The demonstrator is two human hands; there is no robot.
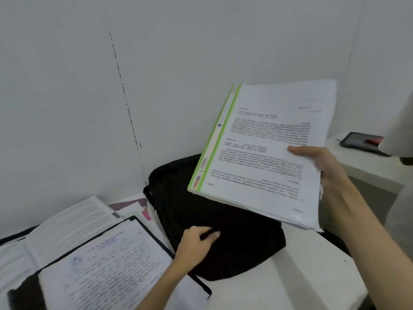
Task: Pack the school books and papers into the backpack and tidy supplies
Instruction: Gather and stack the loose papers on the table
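My right hand [324, 168] grips a thick stack of printed papers in a green-spined clear folder [263, 153] by its right edge, holding it tilted in the air above the black backpack [234, 249]. The backpack lies on the white table against the wall. My left hand [196, 242] rests on the backpack's front, fingers curled on the black fabric; whether it pinches a zipper is hidden.
A black-edged folder with a handwritten sheet [111, 274] lies at the lower left on an open book [67, 227]. Pink and purple papers [138, 209] sit behind them. A dark tablet [362, 142] lies on a white shelf at the right.
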